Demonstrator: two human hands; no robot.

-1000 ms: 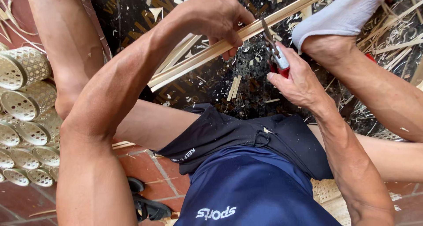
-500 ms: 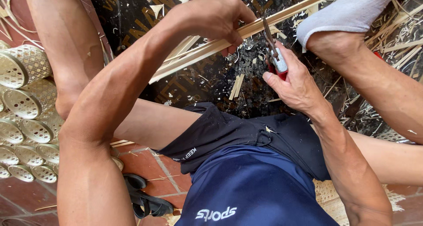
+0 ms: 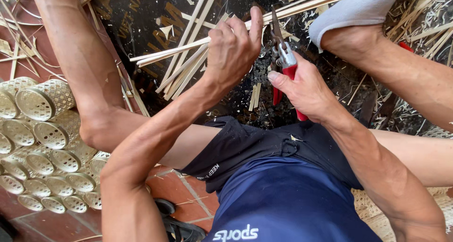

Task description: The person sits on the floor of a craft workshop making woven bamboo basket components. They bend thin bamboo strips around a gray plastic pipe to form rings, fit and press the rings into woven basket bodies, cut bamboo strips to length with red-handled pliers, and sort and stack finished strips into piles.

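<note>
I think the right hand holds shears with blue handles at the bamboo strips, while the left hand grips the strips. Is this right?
Not quite. The head view shows the shears in the right hand have red handles, not blue. The rest holds: they are at the bamboo strips, which the left hand grips.

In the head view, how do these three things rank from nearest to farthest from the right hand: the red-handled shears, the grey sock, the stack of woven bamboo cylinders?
1. Red-handled shears: inside the grip of the right hand.
2. Grey sock: above the hand, toward the upper right.
3. Woven bamboo cylinders: far across at the left edge, beyond the left hand that holds the bamboo strips.
</note>
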